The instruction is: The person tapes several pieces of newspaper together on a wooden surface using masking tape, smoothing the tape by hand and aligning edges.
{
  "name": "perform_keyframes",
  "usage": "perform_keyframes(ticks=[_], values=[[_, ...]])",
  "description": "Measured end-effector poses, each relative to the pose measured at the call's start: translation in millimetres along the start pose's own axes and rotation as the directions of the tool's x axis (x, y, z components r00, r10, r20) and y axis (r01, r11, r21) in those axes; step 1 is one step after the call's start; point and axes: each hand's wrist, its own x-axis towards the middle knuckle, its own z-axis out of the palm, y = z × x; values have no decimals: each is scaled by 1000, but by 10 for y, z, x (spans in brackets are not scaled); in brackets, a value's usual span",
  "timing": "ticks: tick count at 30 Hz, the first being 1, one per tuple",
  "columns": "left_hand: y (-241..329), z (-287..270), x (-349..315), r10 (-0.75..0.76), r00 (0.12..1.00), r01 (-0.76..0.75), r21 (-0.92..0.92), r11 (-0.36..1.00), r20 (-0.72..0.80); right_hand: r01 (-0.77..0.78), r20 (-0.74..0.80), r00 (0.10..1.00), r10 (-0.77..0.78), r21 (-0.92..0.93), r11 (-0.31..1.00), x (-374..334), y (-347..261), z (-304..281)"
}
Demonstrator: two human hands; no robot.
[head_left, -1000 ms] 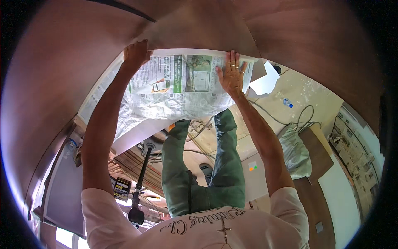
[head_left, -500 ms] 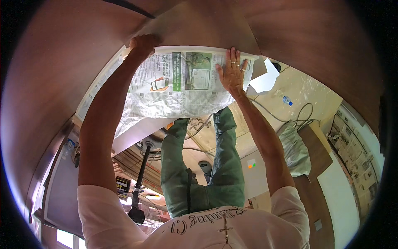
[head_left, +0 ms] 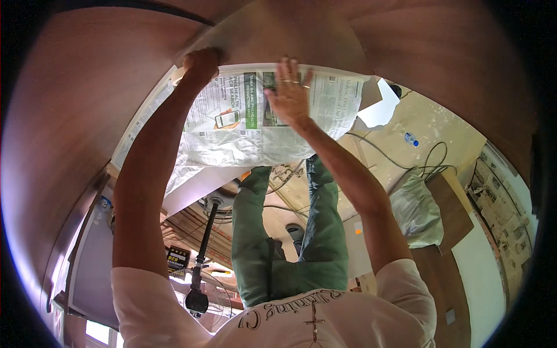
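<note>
A sheet of newspaper (head_left: 223, 145) hangs along a pale edge below a brown panel (head_left: 284, 35); its lower part is wrinkled. At the upper left of the sheet my left hand (head_left: 202, 62) is closed in a fist against that edge. What its curled fingers hold, if anything, is hidden. My right hand (head_left: 290, 98) lies over the upper middle of the newspaper, palm toward it. Its fingers are stretched and apart, slightly blurred, with the tips at the pale edge.
Brown panels curve around above and at both sides. Below are a pedestal fan (head_left: 197, 300), a black box (head_left: 177, 258) and stacked boards (head_left: 203, 232). To the right, a plastic bottle (head_left: 411, 139), a cable (head_left: 377, 148) and a pale sack (head_left: 416, 214) lie on the floor.
My right hand has slid left across the newspaper, from near its right end to the middle, uncovering print there. My left hand stays at the upper left edge.
</note>
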Motion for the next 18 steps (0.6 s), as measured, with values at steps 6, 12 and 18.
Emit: perform_keyframes(ticks=[6,12,18], values=[[98,-55,-45,114,992,-115,-17,993,-56,83,35,996,-82,-17,996,393,-891,125],[-513,-244,-403,196,939,8,-588,809,282,208,43,978,-204,-101,973,335,-659,197],[-1159,-67,-789,35,999,-36,-150,988,-9,209,103,974,-200,-95,973,370,-709,97]])
